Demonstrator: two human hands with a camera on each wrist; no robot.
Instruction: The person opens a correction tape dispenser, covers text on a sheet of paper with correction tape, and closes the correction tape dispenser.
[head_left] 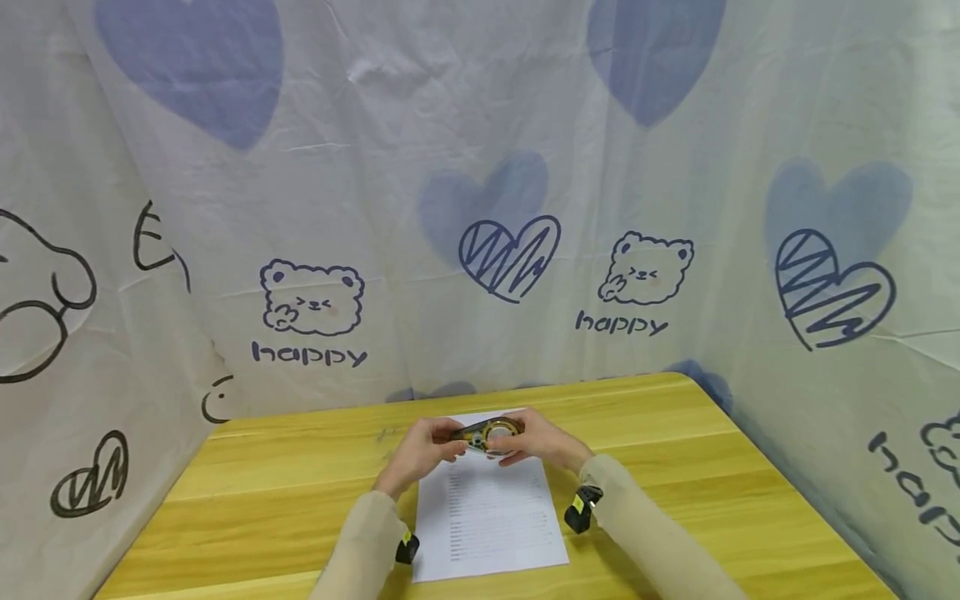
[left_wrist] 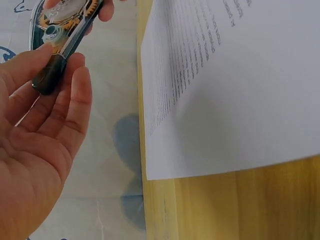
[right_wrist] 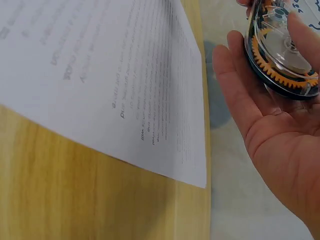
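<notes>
A correction tape dispenser with a clear case, dark edging and orange gears is held between both hands, over the far part of a printed sheet of paper. My left hand pinches its narrow dark end; in the left wrist view the thumb lies on top of the dispenser and the fingers curl beneath. Around the wide, round end is my right hand, its thumb across the clear case and its fingers under the dispenser in the right wrist view.
The sheet lies on a yellow wood-grain table. Behind and beside the table hang white curtains printed with hearts and bears. A dark wrist device sits on the right sleeve, and another on the left.
</notes>
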